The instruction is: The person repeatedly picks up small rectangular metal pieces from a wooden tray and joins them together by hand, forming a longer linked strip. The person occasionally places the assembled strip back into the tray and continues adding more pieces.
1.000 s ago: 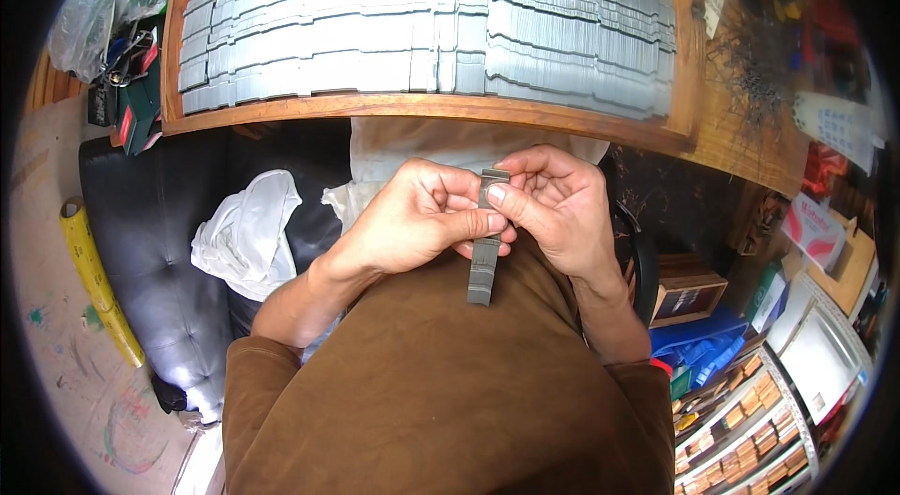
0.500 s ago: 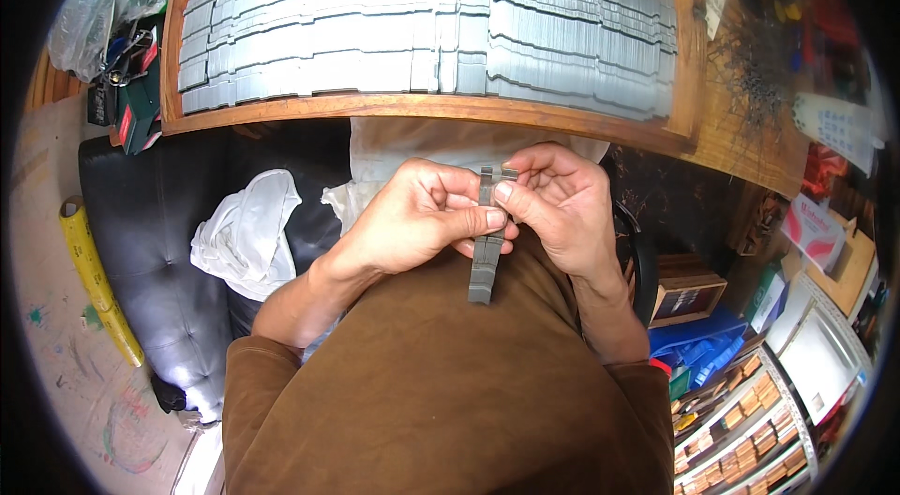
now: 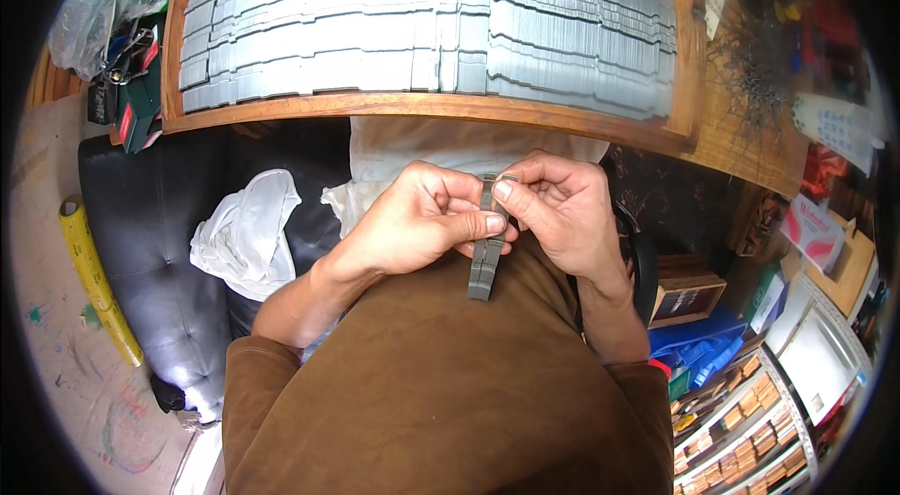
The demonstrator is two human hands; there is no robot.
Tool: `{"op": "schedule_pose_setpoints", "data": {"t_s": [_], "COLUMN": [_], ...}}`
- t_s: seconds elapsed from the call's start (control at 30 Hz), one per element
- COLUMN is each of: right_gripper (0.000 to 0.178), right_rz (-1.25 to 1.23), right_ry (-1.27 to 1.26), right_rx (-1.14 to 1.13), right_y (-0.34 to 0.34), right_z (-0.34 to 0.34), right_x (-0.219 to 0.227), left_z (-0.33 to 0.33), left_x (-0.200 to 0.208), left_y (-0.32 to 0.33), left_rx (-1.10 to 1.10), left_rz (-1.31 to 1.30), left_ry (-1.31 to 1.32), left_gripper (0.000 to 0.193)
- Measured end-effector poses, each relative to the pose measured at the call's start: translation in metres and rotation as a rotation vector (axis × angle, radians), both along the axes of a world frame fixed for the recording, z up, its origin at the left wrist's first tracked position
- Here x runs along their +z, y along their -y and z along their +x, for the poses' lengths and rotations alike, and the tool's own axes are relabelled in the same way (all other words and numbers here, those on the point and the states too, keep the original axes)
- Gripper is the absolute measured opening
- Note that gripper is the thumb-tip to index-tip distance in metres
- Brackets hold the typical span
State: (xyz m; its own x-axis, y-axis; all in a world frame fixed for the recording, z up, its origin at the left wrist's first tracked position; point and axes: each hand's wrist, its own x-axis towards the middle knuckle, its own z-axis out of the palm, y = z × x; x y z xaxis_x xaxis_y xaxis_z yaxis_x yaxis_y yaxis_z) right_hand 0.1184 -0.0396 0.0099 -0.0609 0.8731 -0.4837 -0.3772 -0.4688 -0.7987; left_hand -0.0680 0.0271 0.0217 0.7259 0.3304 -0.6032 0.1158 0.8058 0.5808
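Observation:
In front of my brown shirt, a narrow stack of thin grey metal plates (image 3: pixel 482 272) hangs down, notched along its length. My left hand (image 3: pixel 417 218) grips it between thumb and fingers around its middle. My right hand (image 3: pixel 562 209) is closed in a pinch at the stack's upper end, thumb against forefinger, on a thin metal plate that mostly hides behind the fingertips. Both hands nearly touch each other. Beyond them stands a wooden tray (image 3: pixel 394 105) filled with rows of similar grey metal plates packed tightly together.
A black padded seat (image 3: pixel 155 232) lies to the left with a crumpled white cloth (image 3: pixel 248 237) on it. Past it rests a yellow tube (image 3: pixel 98 279). On the right are a small wooden box (image 3: pixel 687 293), a blue bag (image 3: pixel 698 345) and a rack of wooden pieces (image 3: pixel 750 420).
My right hand's fingertips have turned inward and drawn closer to the stack's top, where the end plate has tilted. My left hand keeps its grip almost unmoved.

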Motion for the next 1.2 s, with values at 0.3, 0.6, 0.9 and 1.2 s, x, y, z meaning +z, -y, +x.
{"op": "schedule_pose_setpoints", "data": {"t_s": [0.3, 0.6, 0.9, 1.2], "right_gripper": [0.01, 0.007, 0.017, 0.014], "right_rz": [-0.005, 0.094, 0.24, -0.014], "right_ry": [0.03, 0.3, 0.535, 0.083], "right_rx": [-0.052, -0.243, -0.739, 0.006], "right_y": [0.001, 0.02, 0.027, 0.005], "right_z": [-0.005, 0.05, 0.187, 0.027], "right_x": [-0.001, 0.029, 0.08, 0.005], "left_z": [0.0, -0.001, 0.004, 0.018], "left_x": [0.001, 0.002, -0.001, -0.003], "left_y": [-0.001, -0.004, 0.002, -0.003], "left_rx": [-0.012, 0.129, 0.08, -0.11], "left_rz": [0.008, 0.065, 0.092, 0.07], "left_ry": [-0.031, -0.138, 0.003, -0.004], "left_gripper": [0.013, 0.02, 0.021, 0.014]}}
